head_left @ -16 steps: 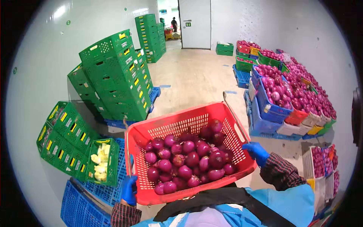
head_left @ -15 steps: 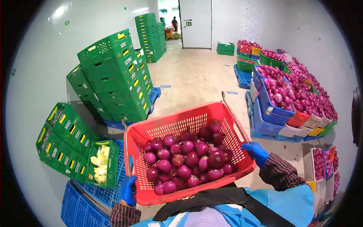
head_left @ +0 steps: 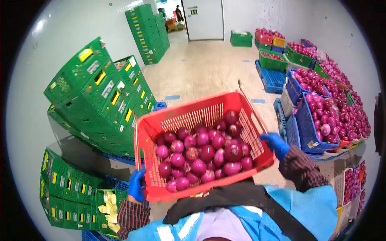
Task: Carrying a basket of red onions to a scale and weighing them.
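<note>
Left hand: the left hand [head_left: 137, 185], in a blue glove, was closed around the near left corner of the red basket [head_left: 189, 115], fingers wrapped over the rim by the thin metal handle that lay along that side.
Right hand: the right hand [head_left: 276, 143], also blue-gloved, was curled shut on the right rim of the basket, near its far corner; plaid cuff and blue sleeve behind it.
Basket: held up in front of the chest between both hands, off the floor, tilted slightly toward the person, slotted walls; second metal handle stuck up from the far right side.
Contents: red onions [head_left: 205, 154] piled in the lower half of the basket, touching each other, far wall mostly bare.
Left side: green crates [head_left: 98, 100] stacked high and leaning in the picture, just beside the basket; more green crates low at left, one holding pale yellow scraps [head_left: 106, 203].
Right side: blue crates [head_left: 307, 124] full of red onions, in a row along the wall, well apart from the right hand.
Far end: more green crate stacks [head_left: 146, 32], a pale door [head_left: 203, 18], bare concrete floor [head_left: 201, 68] between the rows.
Other person: small figure [head_left: 178, 12] far back by the doorway, hands too small to tell.
</note>
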